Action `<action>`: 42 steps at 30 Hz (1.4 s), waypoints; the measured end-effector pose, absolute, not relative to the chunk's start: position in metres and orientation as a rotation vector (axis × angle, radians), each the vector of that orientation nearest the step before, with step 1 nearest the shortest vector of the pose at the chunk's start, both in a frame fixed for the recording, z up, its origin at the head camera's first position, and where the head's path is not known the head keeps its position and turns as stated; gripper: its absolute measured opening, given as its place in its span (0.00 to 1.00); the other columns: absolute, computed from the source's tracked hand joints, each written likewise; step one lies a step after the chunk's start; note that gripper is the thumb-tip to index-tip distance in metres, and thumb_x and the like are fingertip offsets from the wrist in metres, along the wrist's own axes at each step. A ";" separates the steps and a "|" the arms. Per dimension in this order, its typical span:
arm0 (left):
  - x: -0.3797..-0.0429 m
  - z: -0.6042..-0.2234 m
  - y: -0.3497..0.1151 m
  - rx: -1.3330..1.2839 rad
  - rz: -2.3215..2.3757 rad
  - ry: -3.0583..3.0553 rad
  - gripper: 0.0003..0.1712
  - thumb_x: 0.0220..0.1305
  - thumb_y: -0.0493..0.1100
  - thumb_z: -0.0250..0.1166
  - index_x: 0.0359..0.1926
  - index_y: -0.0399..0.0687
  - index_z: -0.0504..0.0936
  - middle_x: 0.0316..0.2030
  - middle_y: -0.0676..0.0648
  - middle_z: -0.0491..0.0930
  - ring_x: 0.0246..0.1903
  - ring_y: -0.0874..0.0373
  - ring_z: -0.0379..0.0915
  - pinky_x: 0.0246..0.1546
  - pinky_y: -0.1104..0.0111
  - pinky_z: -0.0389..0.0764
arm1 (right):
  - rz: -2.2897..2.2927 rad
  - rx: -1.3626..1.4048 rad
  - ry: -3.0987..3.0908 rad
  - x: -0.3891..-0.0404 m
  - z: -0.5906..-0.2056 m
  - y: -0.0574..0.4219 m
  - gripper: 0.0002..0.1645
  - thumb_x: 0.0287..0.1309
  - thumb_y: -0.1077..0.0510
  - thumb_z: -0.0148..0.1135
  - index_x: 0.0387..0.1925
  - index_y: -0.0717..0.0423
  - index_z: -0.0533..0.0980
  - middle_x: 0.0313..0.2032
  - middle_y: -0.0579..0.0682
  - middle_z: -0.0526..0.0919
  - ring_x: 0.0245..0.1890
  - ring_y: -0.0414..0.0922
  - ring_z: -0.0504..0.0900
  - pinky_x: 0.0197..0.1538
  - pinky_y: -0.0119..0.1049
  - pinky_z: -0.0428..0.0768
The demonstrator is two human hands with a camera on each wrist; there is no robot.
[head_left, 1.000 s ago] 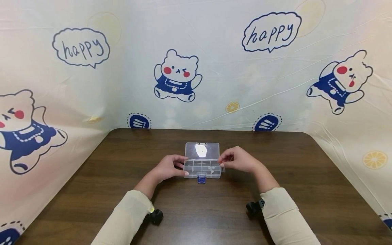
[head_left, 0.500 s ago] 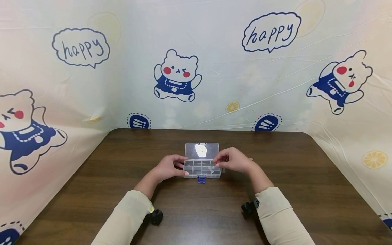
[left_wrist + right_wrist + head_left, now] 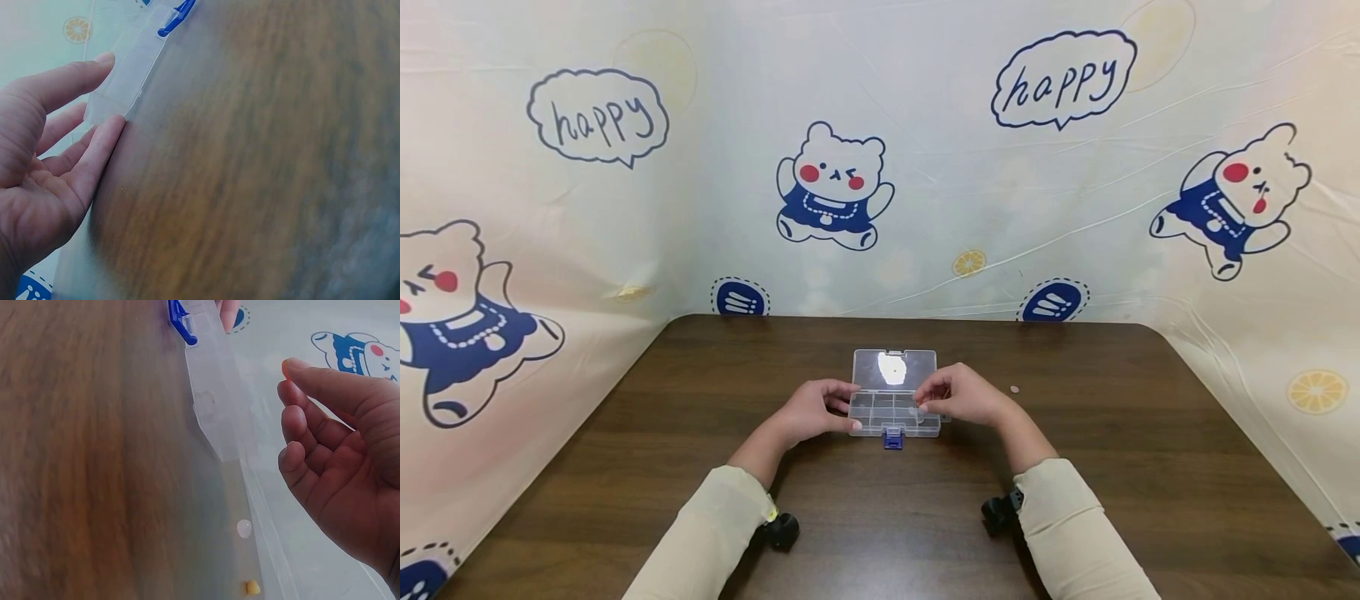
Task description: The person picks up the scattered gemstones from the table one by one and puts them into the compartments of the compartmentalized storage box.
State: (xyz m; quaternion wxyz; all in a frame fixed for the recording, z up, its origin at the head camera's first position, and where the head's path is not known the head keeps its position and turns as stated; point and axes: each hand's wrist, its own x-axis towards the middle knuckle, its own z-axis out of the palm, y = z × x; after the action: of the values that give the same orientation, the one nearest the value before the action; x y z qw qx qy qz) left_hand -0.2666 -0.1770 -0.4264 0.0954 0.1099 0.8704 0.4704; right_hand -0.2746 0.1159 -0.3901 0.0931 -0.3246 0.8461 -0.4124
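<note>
A clear plastic compartment box stands on the table with its lid raised at the back and a blue latch in front. My left hand holds its left end, thumb at the near corner and fingers farther back. Over the right-hand compartments, my right hand pinches a small orange piece between thumb and forefinger. Most of that piece is hidden by the fingertips. A clear rounded piece shows through the box wall.
The box stands on a dark wooden table. To its right lie a small whitish round piece and a small yellow piece. A printed cloth hangs behind the table.
My right hand has moved left from the box's right edge to over its compartments, still pinching the orange piece. A whitish piece on the table has come into sight behind the wrist.
</note>
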 end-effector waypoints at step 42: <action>-0.265 -0.425 -0.176 0.310 1.415 2.560 0.34 0.44 0.43 0.81 0.56 0.50 0.81 0.43 0.50 0.80 0.42 0.55 0.76 0.41 0.66 0.81 | -1.149 -0.865 2.574 -0.278 -0.404 0.093 0.04 0.56 0.63 0.70 0.35 0.58 0.85 0.26 0.42 0.83 0.27 0.40 0.76 0.34 0.33 0.78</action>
State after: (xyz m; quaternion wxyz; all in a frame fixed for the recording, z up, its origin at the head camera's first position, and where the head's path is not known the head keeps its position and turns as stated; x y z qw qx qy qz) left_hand -0.2651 -0.1756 -0.4248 0.1001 0.1047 0.8660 0.4785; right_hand -0.2783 0.0925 -0.4036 0.0963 -0.2921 0.8689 -0.3879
